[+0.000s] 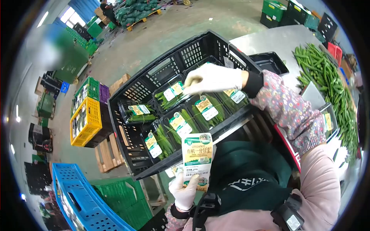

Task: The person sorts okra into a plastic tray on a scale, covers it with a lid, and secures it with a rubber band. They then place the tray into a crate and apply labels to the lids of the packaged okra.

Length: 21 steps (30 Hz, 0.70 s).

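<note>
My left hand (183, 192), in a white glove, is closed on a strip of printed labels (197, 154) in front of the crate's near edge. My right hand (216, 79), also gloved, reaches over the black crate (140, 169). Its fingers are curled together beside a labelled tray of green vegetables (171, 94); whatever is between the fingertips is hidden. More black trays with long green vegetables lie in the crate, among them one tray (210, 109) in the middle and another tray (160, 144) at the near left. Green and cream labels show on them.
A heap of green pods (327, 84) lies on the metal table (269, 40) at right, near an empty black tray (269, 63). Yellow crate (86, 123) and blue crate (83, 196) stand at left. A person (108, 11) is in the far background.
</note>
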{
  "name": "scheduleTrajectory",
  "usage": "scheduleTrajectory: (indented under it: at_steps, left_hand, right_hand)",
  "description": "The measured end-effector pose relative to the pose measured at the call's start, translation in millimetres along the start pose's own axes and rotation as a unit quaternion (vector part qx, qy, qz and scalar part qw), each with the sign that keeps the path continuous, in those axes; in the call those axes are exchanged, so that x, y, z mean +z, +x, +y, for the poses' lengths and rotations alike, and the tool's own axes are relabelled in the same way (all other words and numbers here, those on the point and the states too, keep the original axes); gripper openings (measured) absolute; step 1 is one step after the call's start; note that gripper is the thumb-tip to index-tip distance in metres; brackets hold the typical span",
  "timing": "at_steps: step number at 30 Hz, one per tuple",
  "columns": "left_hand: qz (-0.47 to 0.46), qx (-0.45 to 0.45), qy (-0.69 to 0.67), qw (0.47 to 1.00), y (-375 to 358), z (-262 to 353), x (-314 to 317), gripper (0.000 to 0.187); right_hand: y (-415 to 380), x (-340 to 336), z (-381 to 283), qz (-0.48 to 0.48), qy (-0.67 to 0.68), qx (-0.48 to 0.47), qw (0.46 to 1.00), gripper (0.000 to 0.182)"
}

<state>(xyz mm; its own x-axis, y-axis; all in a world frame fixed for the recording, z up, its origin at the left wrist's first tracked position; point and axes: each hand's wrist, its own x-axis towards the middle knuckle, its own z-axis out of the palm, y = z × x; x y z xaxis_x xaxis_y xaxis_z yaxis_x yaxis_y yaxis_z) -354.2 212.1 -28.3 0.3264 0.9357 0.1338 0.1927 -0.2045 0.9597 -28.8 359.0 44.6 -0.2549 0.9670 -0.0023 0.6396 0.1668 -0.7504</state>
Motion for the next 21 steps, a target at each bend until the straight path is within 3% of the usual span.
scheduleTrajectory:
  at_steps: [3,6,8,9,10,12,13,14,16,18,20,21]
  left_hand:
    - [-0.001,-0.001,-0.030,1.000,3,-1,0,0.017]
    - [-0.017,0.000,-0.077,0.997,12,-2,4,0.019]
    - [-0.085,0.023,-0.013,0.996,22,4,10,0.019]
    - [-0.110,0.027,0.031,0.993,28,10,16,0.009]
    - [-0.170,-0.032,0.036,0.984,31,14,18,0.019]
    - [-0.213,0.159,0.043,0.963,42,-5,35,0.038]
    - [-0.238,0.151,-0.008,0.960,42,-1,47,0.059]
    - [-0.261,0.167,0.002,0.951,46,5,55,0.068]
    - [-0.334,0.041,-0.190,0.922,42,21,76,0.067]
    - [-0.466,-0.059,-0.168,0.867,48,24,75,0.057]
    - [-0.454,-0.046,-0.107,0.884,45,32,92,0.056]
    - [-0.462,-0.042,-0.100,0.880,44,35,97,0.056]
  right_hand:
    - [-44,12,-55,-0.068,0.061,-0.023,0.996,0.076]
    - [-84,31,-68,-0.025,0.138,-0.067,0.988,0.046]
    - [-109,50,-58,0.104,0.152,-0.071,0.980,0.029]
    - [-123,54,-55,0.132,0.156,-0.054,0.977,0.024]
    - [-139,58,-51,0.161,0.150,-0.030,0.975,0.024]
    - [-173,70,-48,0.205,0.135,-0.015,0.969,0.021]
    - [-189,83,-47,0.235,0.092,-0.021,0.967,0.020]
    - [-202,99,-46,0.274,0.047,-0.058,0.959,0.016]
    - [-225,123,-52,0.280,0.044,-0.052,0.958,0.012]
    - [-240,143,-54,0.349,-0.002,-0.023,0.937,0.009]
    - [-260,151,-56,0.373,-0.009,0.006,0.928,0.014]
    - [-271,152,-61,0.411,0.082,0.046,0.907,0.020]
